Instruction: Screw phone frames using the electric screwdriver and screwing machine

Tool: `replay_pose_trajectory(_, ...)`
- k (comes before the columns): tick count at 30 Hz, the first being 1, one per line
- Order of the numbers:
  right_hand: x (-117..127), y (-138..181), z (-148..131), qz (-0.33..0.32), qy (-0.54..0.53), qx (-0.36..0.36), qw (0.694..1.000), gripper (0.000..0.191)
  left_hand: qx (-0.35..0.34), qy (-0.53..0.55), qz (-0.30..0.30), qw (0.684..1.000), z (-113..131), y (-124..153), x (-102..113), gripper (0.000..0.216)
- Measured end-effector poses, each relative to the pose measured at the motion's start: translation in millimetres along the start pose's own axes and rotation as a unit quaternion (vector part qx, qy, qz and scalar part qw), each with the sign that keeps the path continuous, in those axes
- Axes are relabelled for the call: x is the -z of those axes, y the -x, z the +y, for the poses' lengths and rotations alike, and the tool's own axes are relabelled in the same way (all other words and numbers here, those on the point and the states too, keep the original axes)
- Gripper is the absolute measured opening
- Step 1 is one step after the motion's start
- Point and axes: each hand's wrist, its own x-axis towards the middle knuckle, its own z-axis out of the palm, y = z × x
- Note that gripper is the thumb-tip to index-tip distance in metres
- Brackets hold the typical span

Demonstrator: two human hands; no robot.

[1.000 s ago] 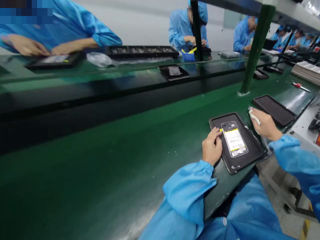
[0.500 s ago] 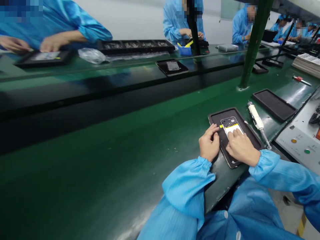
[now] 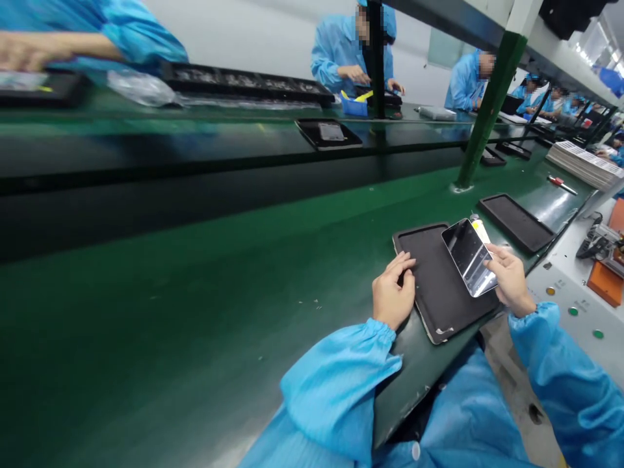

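Observation:
My right hand (image 3: 509, 278) is closed on the right long edge of a smartphone (image 3: 463, 250). The phone is tilted above the right side of a black tray (image 3: 433, 286), its dark glossy screen facing up. My left hand (image 3: 394, 289) rests at the tray's left edge, fingers stretched forward and thumb apart, with nothing seen in it. Behind the phone, partly hidden, lies a white electric screwdriver (image 3: 480, 229). A yellow tab shows by the phone's upper right edge.
Another black tray (image 3: 517, 222) lies to the right, beyond the screwdriver. A green post (image 3: 490, 114) stands on the bench behind. At right is a grey panel with buttons (image 3: 573, 311). Co-workers in blue sit across the bench, one near a blue bin (image 3: 354, 106).
My right hand has lifted the phone off the tray and turned it over, from its open inside to its screen. My left hand stays by the tray's edge. The view has shifted.

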Motion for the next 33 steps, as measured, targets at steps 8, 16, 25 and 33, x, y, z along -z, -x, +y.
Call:
replay_pose_trajectory(8,-26.8,15.2,-3.2,-0.021,-0.095,-0.064,0.993,0.044,-0.011,-0.026,-0.006,1.0,-6.3,2.0,2.5,0.027)
replay_pose_trajectory(16,-19.2,12.9,7.9,-0.086,-0.085,-0.095,0.988,0.035,0.004,-0.018,-0.011,1.0,-5.2,3.7,2.5,0.027)
replay_pose_trajectory(25,-29.5,26.9,18.8,-0.02,0.133,0.131,0.982,0.052,0.018,-0.019,-0.019,0.999,-3.6,4.7,4.0,0.029)
replay_pose_trajectory(33,-71.5,60.2,38.5,-0.143,0.535,0.278,0.785,0.056,0.005,-0.038,-0.039,0.999,-1.4,5.9,7.4,0.031)
